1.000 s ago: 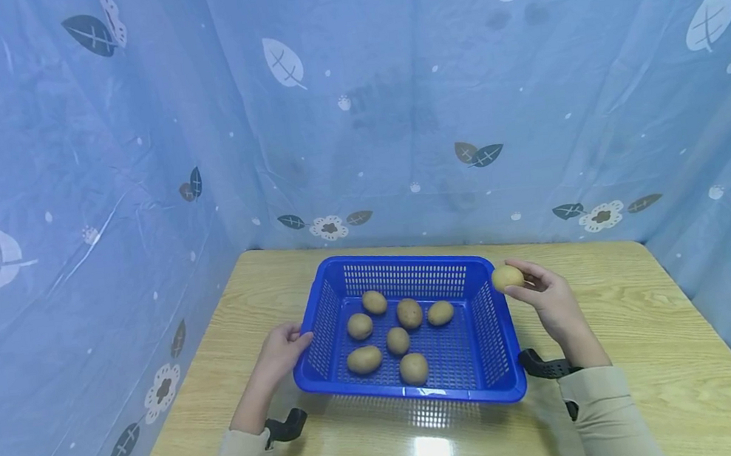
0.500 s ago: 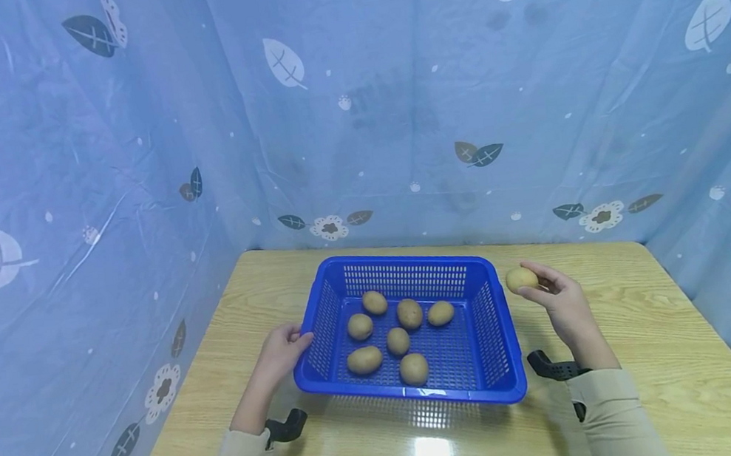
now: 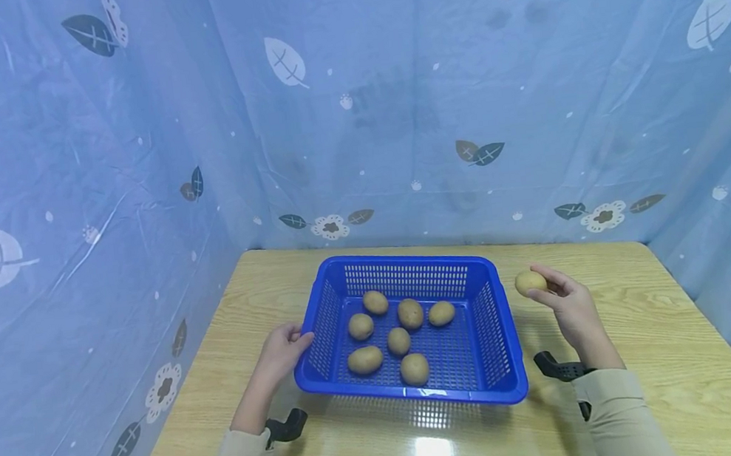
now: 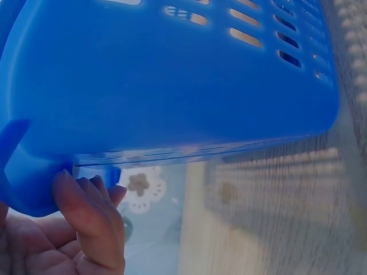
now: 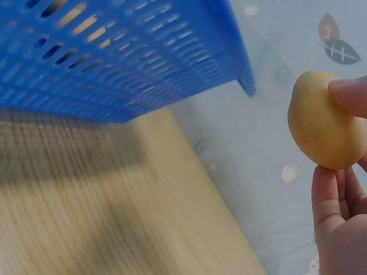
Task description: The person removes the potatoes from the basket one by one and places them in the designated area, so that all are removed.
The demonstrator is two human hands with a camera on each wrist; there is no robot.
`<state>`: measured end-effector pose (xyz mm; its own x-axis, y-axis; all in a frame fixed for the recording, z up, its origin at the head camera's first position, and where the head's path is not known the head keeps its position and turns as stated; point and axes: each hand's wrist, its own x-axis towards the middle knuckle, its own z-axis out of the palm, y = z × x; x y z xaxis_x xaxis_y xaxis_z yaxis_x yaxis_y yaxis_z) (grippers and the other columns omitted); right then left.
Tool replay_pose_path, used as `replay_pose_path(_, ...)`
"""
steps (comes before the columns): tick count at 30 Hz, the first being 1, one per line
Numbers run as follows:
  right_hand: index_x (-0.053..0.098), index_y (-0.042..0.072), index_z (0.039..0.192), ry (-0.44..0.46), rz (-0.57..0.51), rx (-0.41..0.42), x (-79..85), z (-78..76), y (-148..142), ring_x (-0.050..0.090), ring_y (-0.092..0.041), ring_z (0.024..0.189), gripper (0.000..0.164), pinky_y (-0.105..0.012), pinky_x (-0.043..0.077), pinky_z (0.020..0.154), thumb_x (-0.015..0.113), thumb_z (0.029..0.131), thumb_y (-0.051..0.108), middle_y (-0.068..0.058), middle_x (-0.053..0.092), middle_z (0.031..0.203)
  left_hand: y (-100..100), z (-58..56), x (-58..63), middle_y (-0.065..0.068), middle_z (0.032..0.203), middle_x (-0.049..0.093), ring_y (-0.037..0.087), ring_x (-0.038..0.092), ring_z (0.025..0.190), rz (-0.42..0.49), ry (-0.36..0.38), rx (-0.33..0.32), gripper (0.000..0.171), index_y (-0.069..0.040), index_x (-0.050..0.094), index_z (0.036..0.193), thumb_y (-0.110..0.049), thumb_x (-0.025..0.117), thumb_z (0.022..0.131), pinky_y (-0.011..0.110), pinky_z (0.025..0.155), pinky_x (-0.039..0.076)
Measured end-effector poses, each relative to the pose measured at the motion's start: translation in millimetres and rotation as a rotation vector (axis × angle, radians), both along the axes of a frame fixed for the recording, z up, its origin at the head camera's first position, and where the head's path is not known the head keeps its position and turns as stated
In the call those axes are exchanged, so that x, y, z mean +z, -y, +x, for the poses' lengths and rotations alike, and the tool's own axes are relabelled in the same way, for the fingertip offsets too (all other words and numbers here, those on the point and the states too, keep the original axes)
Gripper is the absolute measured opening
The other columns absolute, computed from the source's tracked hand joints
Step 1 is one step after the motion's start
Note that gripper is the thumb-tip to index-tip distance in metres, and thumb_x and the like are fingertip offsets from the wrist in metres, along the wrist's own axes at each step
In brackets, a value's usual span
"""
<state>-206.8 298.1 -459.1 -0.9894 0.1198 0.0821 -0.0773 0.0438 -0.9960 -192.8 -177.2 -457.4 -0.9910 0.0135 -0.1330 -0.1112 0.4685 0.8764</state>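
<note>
The pale potato (image 3: 530,283) sits in your right hand (image 3: 573,306), pinched between thumb and fingertips spread only as wide as it is, just outside the blue basket (image 3: 409,257) at between two and three o'clock from its centre. At nine o'clock your left hand (image 3: 281,352) grips the rim, thumb over it and fingers curled close. Seven more potatoes (image 3: 399,341) lie apart inside. Under the basket is a wood-grain table (image 3: 652,346); at twelve o'clock hangs a blue patterned cloth (image 3: 395,128).
</note>
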Motion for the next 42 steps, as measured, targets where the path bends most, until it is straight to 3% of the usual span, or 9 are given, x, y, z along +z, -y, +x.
replay_pose_path(13, 0.038, -0.007, 0.139, 0.079, 0.080, -0.037, -19.9, -5.4, -5.8, 0.050, 0.005, 0.099, 0.063, -0.005, 0.043, 0.081, 0.068, 0.088, 0.017, 0.017, 0.048, 0.112, -0.1, 1.7, -0.5, 0.021, 0.096, 0.069, 0.026, 0.070, 0.079, 0.027, -0.004, -0.007, 0.036, 0.011, 0.052, 0.122, -0.013, 0.053, 0.096, 0.034, 0.067, 0.058)
replay_pose_path(30, 0.036, -0.004, 0.142, 0.135, 0.163, -0.064, -40.1, -9.3, -17.2, 0.049, 0.006, 0.097, 0.065, -0.005, 0.043, 0.080, 0.065, 0.090, 0.023, 0.019, 0.047, 0.111, -0.3, 1.9, -1.3, 0.020, 0.096, 0.069, 0.025, 0.070, 0.079, 0.013, -0.004, -0.004, 0.035, 0.010, 0.054, 0.121, -0.014, 0.053, 0.096, 0.035, 0.069, 0.058)
replay_pose_path(42, 0.037, -0.006, 0.140, 0.108, 0.082, -0.067, -47.9, -11.9, -20.6, 0.051, 0.008, 0.093, 0.061, -0.006, 0.044, 0.078, 0.065, 0.090, 0.016, 0.021, 0.051, 0.105, -1.0, 0.9, -0.9, 0.019, 0.096, 0.069, 0.024, 0.069, 0.080, 0.012, -0.003, 0.005, 0.036, 0.009, 0.053, 0.123, -0.014, 0.053, 0.096, 0.035, 0.069, 0.058)
